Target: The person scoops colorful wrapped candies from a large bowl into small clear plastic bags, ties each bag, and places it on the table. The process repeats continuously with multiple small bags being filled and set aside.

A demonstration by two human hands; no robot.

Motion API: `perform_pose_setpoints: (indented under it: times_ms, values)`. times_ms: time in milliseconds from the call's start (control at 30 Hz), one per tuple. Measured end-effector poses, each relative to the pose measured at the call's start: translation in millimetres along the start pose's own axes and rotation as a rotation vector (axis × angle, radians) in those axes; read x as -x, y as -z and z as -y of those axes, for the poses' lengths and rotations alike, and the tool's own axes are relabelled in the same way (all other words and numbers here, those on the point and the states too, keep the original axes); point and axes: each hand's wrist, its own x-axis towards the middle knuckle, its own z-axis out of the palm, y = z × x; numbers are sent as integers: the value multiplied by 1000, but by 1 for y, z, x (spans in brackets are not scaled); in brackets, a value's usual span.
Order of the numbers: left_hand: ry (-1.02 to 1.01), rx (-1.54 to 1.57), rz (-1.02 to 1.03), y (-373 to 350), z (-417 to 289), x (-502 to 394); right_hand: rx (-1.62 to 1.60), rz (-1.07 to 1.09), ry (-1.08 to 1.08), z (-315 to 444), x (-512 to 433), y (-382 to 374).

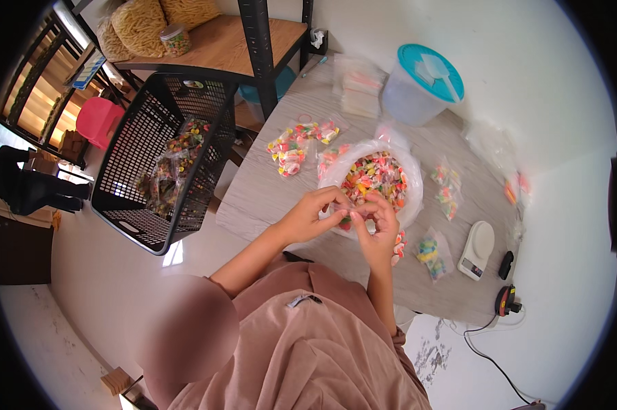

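Note:
My left hand [308, 215] and my right hand [379, 228] meet at the fingertips above the near rim of a round tub [413, 192] lined with clear plastic. Pinched between them is a small piece of clear plastic [347, 206], apparently the top of a bag; the fingers partly hide it. Wrapped candies [372, 177] in red, orange, yellow and green fill the tub. To its left lie several small clear bags of candies [292, 154]. On the right are another candy bag [447, 189] and a bag with blue and yellow candies [431, 253].
A white digital kitchen scale [477, 250] stands at the table's right. Behind the tub are a stack of flat plastic bags [361, 92] and a turquoise-lidded container [400, 100]. A black plastic basket [119, 164] holding bagged candies stands left of the table. Farther left a person [37, 187] is partly visible.

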Motion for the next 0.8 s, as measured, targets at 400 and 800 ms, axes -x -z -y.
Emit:
perform_pose_setpoints:
  times_ms: [400,800]
  values:
    - [-19,-118,98,26,2,-3,167,45,-13,2,-4,2]
    - [214,132,195,26,23,4,-175,-105,-244,-6,-1,-7]
